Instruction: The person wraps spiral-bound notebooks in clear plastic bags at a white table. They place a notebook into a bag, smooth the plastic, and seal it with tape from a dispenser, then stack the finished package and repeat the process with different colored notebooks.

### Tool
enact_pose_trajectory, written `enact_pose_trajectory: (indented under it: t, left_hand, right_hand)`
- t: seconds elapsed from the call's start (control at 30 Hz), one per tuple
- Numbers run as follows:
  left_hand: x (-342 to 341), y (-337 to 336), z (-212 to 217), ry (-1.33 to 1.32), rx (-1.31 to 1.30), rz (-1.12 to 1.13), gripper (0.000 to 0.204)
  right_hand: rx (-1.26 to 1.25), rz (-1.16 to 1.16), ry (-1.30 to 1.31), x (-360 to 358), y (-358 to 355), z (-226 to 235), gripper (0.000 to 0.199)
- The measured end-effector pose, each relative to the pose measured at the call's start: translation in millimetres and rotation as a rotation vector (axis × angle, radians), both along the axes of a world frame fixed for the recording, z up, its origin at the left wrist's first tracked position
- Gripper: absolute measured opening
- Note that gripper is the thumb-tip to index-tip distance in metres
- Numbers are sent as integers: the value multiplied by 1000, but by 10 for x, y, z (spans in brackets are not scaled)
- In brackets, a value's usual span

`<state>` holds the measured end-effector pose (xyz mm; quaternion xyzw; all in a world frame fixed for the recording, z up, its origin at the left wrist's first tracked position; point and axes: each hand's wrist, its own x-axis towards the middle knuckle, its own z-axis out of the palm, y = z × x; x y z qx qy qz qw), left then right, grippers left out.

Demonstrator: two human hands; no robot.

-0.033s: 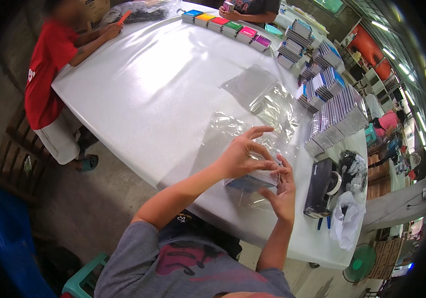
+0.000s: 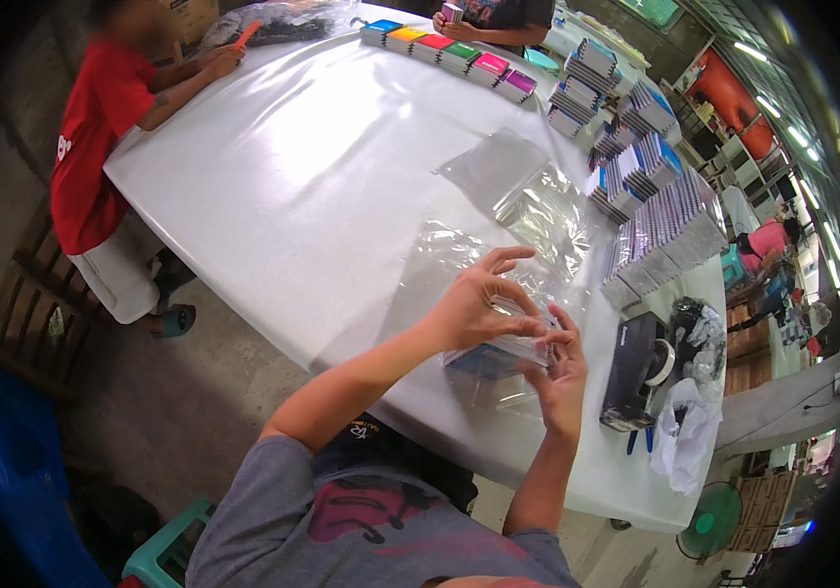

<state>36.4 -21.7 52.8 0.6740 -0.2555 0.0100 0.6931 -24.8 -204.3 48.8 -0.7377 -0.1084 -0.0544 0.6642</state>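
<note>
Both my hands hold a small flat pack (image 2: 491,359) with a dark blue cover, wrapped in clear plastic, just above the near edge of the white table (image 2: 312,186). My left hand (image 2: 479,302) lies over its top with the fingers spread. At the pack's right end, my right hand (image 2: 563,380) pinches the plastic with its fingertips. Loose clear plastic bags (image 2: 528,201) lie on the table just beyond my hands.
Stacks of small books (image 2: 660,230) crowd the right side, with coloured stacks (image 2: 449,51) at the far edge. A black tape dispenser (image 2: 635,370) and a white bag (image 2: 686,436) sit right of my hands. A person in red (image 2: 96,137) sits left, another person (image 2: 493,15) opposite.
</note>
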Motion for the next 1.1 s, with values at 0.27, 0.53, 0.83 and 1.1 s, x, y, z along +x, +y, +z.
enact_pose_trajectory:
  t: [0.27,0.53,0.83,1.1]
  left_hand:
    - [-182,172,-25,-27,249,7,26]
    - [-37,48,-131,189,195,-5,19]
    - [10,-15,-24,121,142,82,25]
    - [47,-44,66,223,133,204,78]
  right_hand:
    - [120,-26,77,44,-10,-7,31]
    - [246,12,190,76,162,132,103]
    - [322,160,314,338,12,90,99]
    - [248,163,319,471,-47,47,87]
